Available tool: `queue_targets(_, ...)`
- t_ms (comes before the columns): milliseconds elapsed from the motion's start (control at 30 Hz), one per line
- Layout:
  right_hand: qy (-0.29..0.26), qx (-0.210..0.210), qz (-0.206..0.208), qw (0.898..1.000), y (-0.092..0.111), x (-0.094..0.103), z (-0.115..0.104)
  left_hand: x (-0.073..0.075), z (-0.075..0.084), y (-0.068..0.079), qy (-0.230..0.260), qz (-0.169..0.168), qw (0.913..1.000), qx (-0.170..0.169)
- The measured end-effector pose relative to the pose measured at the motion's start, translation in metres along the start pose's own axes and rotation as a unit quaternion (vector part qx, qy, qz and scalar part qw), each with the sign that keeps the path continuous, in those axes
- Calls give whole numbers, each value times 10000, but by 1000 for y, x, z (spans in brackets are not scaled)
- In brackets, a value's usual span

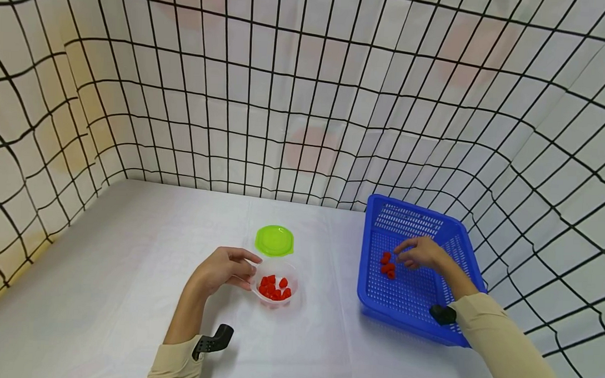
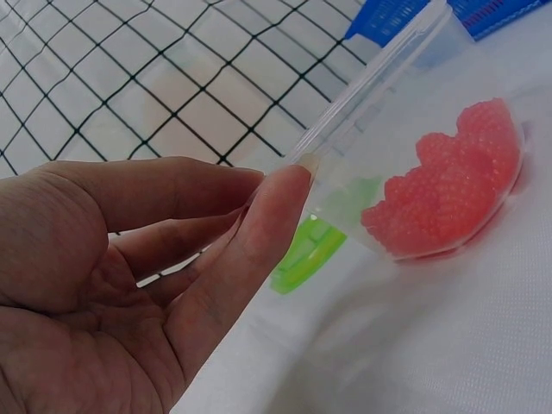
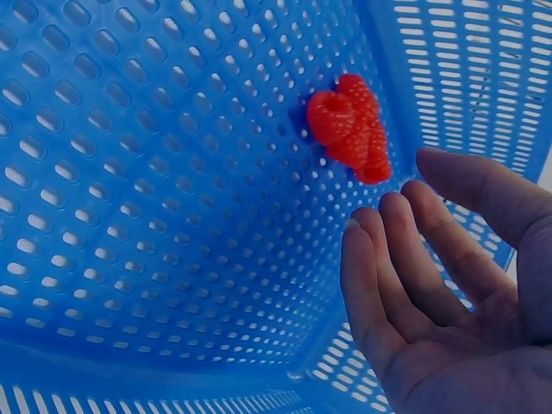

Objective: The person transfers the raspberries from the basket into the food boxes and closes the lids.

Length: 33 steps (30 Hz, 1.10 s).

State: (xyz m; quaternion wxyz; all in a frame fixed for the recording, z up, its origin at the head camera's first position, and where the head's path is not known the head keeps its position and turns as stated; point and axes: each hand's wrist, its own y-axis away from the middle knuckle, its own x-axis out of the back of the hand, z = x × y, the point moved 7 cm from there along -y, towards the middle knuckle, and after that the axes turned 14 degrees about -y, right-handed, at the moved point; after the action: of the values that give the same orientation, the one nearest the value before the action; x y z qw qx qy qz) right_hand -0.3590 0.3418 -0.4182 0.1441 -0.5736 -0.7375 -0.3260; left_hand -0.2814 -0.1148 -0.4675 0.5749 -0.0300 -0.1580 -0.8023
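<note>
A clear plastic bowl (image 1: 294, 273) with several red raspberries (image 2: 453, 185) in it stands on the white tabletop. My left hand (image 1: 223, 271) pinches the bowl's rim at its left side, thumb and fingertips right at the edge. Over the blue perforated basket (image 1: 409, 216) on the right, my right hand (image 1: 421, 253) hangs with loosely bent fingers and nothing between them. Close by its fingertips, a small cluster of raspberries (image 3: 349, 129) lies on the basket floor.
Behind the bowl, a bright green lid (image 1: 274, 241) lies flat on the white cloth (image 1: 140, 261). Black wire mesh (image 1: 286, 94) over white sheeting walls off the back and both sides.
</note>
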Motion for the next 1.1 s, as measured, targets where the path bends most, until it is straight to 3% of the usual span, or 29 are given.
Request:
queue_targets(500,-90,-351,-42,9993,-12,-2,19,0,3,2,-26,-48,10000,-82)
queue_targets(1100,-227,-456,-115,9986,-14,-9,27,0,0,0,-45,-15,10000,-52)
